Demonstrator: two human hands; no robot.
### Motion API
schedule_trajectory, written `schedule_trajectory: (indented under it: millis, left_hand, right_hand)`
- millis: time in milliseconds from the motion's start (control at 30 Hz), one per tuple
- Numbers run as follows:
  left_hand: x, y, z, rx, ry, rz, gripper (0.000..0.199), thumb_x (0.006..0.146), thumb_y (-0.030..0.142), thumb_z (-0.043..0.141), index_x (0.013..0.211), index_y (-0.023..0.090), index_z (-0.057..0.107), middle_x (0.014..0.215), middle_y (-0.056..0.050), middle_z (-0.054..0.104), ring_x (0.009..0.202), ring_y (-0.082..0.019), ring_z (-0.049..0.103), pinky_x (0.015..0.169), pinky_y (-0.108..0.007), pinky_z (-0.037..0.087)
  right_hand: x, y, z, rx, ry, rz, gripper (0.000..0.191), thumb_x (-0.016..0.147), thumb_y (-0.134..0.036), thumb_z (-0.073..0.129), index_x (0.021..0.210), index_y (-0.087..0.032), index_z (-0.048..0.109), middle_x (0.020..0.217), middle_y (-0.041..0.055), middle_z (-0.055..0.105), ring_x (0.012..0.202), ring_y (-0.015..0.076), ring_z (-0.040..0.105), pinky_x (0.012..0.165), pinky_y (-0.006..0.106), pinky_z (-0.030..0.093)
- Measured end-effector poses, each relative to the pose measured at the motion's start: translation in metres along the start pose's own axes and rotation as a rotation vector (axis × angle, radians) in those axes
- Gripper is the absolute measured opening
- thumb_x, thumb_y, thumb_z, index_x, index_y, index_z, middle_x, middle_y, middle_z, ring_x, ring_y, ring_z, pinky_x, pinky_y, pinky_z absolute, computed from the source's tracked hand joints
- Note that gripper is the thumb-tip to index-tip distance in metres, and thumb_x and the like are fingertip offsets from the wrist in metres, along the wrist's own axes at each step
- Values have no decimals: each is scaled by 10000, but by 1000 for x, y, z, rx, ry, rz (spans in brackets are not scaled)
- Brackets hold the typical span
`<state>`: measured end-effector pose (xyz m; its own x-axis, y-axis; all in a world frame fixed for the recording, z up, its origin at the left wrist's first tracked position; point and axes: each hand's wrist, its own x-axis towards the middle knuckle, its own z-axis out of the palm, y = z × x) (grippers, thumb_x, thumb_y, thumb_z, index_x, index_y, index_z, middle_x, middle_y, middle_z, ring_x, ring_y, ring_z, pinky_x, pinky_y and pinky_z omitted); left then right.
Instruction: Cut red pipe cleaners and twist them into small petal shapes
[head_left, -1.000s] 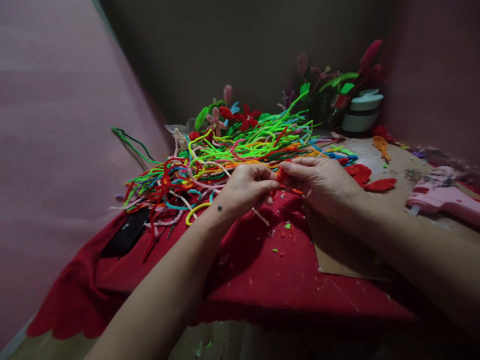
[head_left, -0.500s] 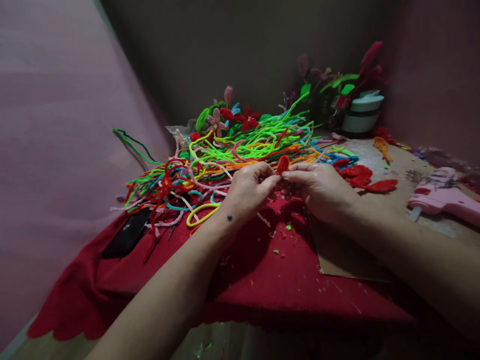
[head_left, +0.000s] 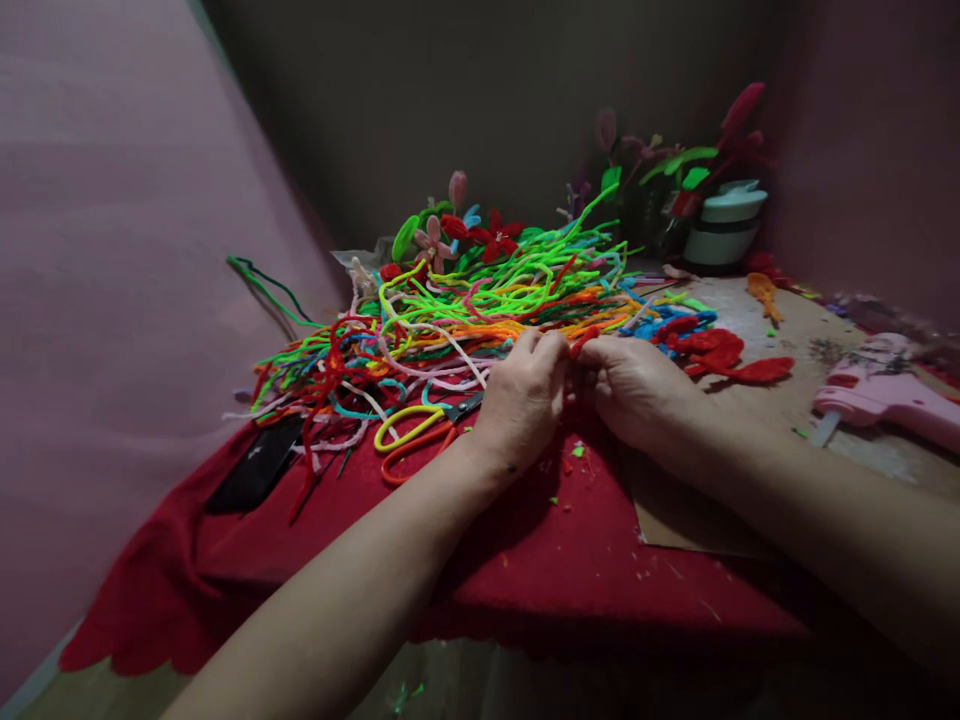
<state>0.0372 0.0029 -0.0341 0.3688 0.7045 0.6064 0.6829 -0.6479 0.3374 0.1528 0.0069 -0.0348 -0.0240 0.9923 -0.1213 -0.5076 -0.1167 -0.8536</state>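
Between my two hands is a small red fuzzy pipe-cleaner petal [head_left: 584, 341], mostly covered by the fingers. My left hand [head_left: 527, 400] is closed at it, knuckles up, its fingertips hidden behind the hand. My right hand [head_left: 630, 385] pinches the petal from the other side, thumb and fingers curled together. Just left of my left hand lie scissors [head_left: 420, 435] with one yellow and one orange handle loop, blades partly under the pipe cleaners. Right of my right hand, red fuzzy petals [head_left: 720, 355] rest on the board.
A heap of coloured pipe cleaners [head_left: 480, 300] spreads behind my hands. A black phone-like object [head_left: 256, 468] lies at left on the red cloth [head_left: 525, 570]. At right are a cardboard sheet [head_left: 690, 510], a pink glue gun [head_left: 885, 395] and a lidded jar [head_left: 724, 228]. Pipe-cleaner flowers [head_left: 495, 238] stand behind.
My left hand has rolled and shifted slightly right, uncovering more of the scissors. The red petal, upright before, now leans right and shows less between the fingers.
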Motion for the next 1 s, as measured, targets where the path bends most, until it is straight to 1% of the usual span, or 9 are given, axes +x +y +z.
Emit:
schedule_trajectory:
  millis: [133,233,300,400,467,633,733,867,1000]
  left_hand:
    - [-1,0,0,18,47,-14,139,829,79,421,774,188,487,816,-38,527,775,-150,509,718,-268,429]
    - [0,0,0,-4,73,-43,143,816,76,430,739,193,462,786,-30,510,760,-152,493,704,-269,414]
    - [1,1,-1,-50,78,-98,143,797,68,450,726,192,455,766,-20,507,744,-146,484,704,-268,401]
    - [4,0,-3,-235,66,-254,129,771,70,484,710,182,470,708,8,501,680,-120,470,659,-245,387]
    - [6,-1,-4,-416,38,-381,110,763,94,503,691,173,480,643,30,481,597,-96,445,585,-221,369]
    - [8,-3,-8,-772,-24,-552,89,770,190,542,706,161,487,562,60,471,454,-54,418,472,-190,337]
    - [11,-4,-14,-770,-31,-547,99,721,186,615,774,145,542,624,47,523,488,-47,463,476,-178,343]
    - [16,-2,-28,-899,-15,-535,279,694,229,660,952,145,595,652,45,559,476,-34,435,470,-175,332]
    - [17,-1,-35,-946,-79,-538,180,690,254,660,807,121,627,571,45,540,426,-30,386,434,-182,303]
  right_hand:
    - [2,3,3,58,-30,116,102,506,-71,465,475,-168,469,461,-17,459,428,95,444,468,248,380]
    - [1,2,2,-37,-57,-43,111,510,-68,470,462,-168,463,459,-16,460,444,99,442,478,251,357]
    - [-1,0,1,-214,-71,-198,107,552,-80,474,493,-168,490,484,-15,478,476,102,439,490,252,338]
    - [-2,-3,-1,-580,-26,-406,92,618,-110,494,564,-171,536,534,-22,496,534,108,414,521,256,321]
    - [-2,-2,-1,-646,-17,-449,71,642,-133,507,595,-171,544,568,-22,512,555,108,416,542,256,334]
    - [1,3,-2,-290,-163,-260,55,686,-212,538,697,-163,561,618,-14,562,546,105,499,539,246,396]
    - [-4,-2,-3,-421,-105,-265,49,686,-200,540,651,-166,546,580,-19,565,493,89,485,473,217,369]
    - [-14,-11,0,-688,-92,-252,80,682,-142,500,615,-174,527,436,-42,522,347,67,400,375,202,290]
    - [-21,-14,2,-627,-205,-165,63,692,-162,499,659,-175,551,429,-30,547,329,85,426,365,208,318]
